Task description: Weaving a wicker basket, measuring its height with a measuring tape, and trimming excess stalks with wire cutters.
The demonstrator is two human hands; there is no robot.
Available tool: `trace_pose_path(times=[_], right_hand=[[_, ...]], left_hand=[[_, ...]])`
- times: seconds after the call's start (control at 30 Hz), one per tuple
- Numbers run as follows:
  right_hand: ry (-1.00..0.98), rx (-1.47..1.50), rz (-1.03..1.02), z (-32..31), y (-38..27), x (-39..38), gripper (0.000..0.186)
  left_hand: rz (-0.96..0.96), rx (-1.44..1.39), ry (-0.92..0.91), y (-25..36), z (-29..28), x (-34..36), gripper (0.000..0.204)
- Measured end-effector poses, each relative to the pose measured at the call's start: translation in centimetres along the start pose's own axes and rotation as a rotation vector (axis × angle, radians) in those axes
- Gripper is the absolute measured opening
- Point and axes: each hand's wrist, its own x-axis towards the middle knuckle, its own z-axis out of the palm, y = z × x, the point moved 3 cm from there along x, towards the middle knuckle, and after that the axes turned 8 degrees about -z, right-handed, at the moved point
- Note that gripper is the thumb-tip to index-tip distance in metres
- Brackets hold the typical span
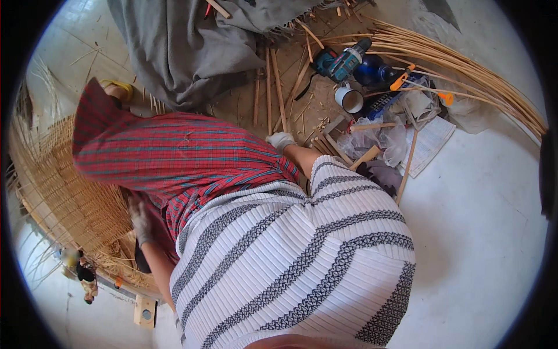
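My left hand (140,222), in a pale work glove, reaches down beside a large woven cane piece (87,186). Its fingers look stretched out along the weave's inner edge, with nothing plainly held. My right hand (281,141), also gloved, is low by the floor at the near ends of several thin wooden sticks (276,81). The fingers of that hand look curled, and whatever may be in them is hidden. A red checked cloth (180,142) covers my lap and legs between the two hands.
A grey blanket (186,52) lies ahead. At the right are a cordless drill (344,63), a white mug (349,99), orange-tipped clamps (401,79), plastic bags (378,139) and a long bundle of cane rods (465,75). Another person (87,276) is far off at the left.
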Motion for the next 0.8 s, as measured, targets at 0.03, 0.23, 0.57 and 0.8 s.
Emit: trace_pose_path(times=[0.03,0.23,0.57,0.8], right_hand=[[0.046,0.023,-0.002,-0.5,0.0,0.2,0.037],[0.054,-0.02,-0.235,-3.3,-2.9,-0.3,0.032],[0.334,-0.253,-0.459,-24.3,-12.5,-6.2,0.032],[0.933,-0.089,-1.17,-31.3,-38.9,-16.8,0.018]], left_hand=[[0.207,0.05,-0.017,1.1,1.9,-0.1,0.053],[0.049,-0.373,-0.244,5.5,6.0,-4.3,0.064],[-0.06,-0.684,-0.329,14.3,5.9,-5.2,0.048],[0.233,-0.451,0.001,14.8,6.7,-2.7,0.026]])
